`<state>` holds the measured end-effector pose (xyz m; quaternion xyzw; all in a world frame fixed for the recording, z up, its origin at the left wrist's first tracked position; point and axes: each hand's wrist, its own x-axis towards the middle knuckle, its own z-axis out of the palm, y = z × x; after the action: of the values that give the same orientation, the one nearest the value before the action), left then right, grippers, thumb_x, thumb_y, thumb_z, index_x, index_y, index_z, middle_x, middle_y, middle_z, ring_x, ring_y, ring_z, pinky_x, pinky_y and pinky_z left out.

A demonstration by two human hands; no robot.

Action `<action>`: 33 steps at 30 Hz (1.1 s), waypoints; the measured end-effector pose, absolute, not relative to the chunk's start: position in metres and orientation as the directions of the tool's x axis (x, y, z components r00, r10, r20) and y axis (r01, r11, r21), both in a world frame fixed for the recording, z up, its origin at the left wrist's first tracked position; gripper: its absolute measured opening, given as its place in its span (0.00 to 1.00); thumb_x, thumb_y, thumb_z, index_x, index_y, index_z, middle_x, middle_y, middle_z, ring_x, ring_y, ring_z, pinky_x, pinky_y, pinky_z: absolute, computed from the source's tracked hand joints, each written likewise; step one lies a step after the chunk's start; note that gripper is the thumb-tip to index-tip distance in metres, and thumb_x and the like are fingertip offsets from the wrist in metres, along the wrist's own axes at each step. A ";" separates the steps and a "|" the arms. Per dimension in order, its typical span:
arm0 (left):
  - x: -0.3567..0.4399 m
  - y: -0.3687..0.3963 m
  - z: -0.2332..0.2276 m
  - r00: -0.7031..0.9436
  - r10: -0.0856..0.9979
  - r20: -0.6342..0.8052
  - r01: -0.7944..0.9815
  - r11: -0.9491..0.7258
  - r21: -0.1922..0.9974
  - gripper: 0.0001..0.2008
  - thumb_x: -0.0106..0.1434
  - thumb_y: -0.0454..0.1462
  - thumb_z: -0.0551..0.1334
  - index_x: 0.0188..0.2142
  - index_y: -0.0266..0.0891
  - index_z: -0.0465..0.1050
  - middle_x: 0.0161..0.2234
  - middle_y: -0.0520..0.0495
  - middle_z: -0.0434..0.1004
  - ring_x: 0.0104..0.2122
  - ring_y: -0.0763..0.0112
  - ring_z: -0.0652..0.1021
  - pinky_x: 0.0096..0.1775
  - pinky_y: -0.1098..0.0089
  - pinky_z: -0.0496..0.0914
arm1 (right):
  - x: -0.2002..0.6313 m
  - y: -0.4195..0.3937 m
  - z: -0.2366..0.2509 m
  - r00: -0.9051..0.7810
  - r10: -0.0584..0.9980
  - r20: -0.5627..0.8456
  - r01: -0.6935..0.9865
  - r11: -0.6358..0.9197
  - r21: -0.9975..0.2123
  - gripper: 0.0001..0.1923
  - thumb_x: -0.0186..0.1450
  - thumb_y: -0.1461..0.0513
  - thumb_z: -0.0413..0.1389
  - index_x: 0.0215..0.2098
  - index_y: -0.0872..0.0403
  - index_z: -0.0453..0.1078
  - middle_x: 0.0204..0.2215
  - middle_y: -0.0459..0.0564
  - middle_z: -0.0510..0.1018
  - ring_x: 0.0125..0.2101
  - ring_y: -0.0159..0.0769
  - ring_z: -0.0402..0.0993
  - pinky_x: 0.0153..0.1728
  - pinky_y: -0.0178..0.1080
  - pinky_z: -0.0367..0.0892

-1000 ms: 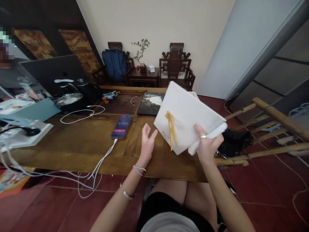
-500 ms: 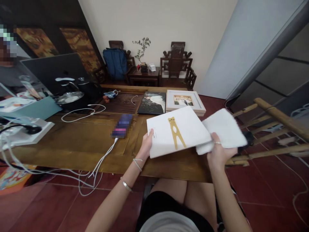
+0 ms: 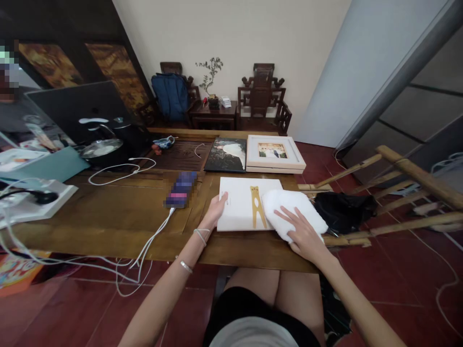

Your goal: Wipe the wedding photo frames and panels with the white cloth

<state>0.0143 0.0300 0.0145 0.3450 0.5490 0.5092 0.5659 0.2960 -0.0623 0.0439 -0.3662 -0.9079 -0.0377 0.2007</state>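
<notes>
A flat white book [image 3: 237,205] with a long-legged gold cat figure on its cover lies on the wooden table in front of me. My left hand [image 3: 218,208] grips its left edge, thumb on top of the cover. On the book's right side rests a fluffy white cloth [image 3: 300,207], partly overhanging it and hiding its right end. My right hand [image 3: 302,233] lies on the cloth with fingers spread, pressing it down. Just behind the book are a dark photo panel [image 3: 226,156] and a pale framed photo [image 3: 275,152].
A phone [image 3: 181,189] with white cables lies left of the book. Farther left stand a power strip [image 3: 54,202], a teal box [image 3: 54,166] and a kettle [image 3: 125,137]. A bamboo chair [image 3: 415,178] holding a black bag [image 3: 343,212] is at the right.
The book has come down from a tilted, lifted position to lie flat on the table. My right hand has brought the cloth leftward onto its cover, and its fingers have spread.
</notes>
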 end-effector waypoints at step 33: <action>0.008 0.013 0.006 0.185 0.948 0.258 0.903 -0.268 0.336 0.36 0.57 0.55 0.58 0.57 0.33 0.59 0.62 0.26 0.52 0.57 0.43 0.60 0.52 0.48 0.60 | 0.270 -0.062 0.028 -0.645 0.670 0.369 0.721 0.693 0.001 0.15 0.48 0.78 0.47 0.23 0.56 0.69 0.60 0.58 0.61 0.63 0.52 0.46 0.57 0.65 0.49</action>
<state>0.0081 0.0129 0.0064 0.7679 0.6027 0.2104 0.0538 0.2697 -0.0620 0.0275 -0.3846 -0.9038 -0.0741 0.1726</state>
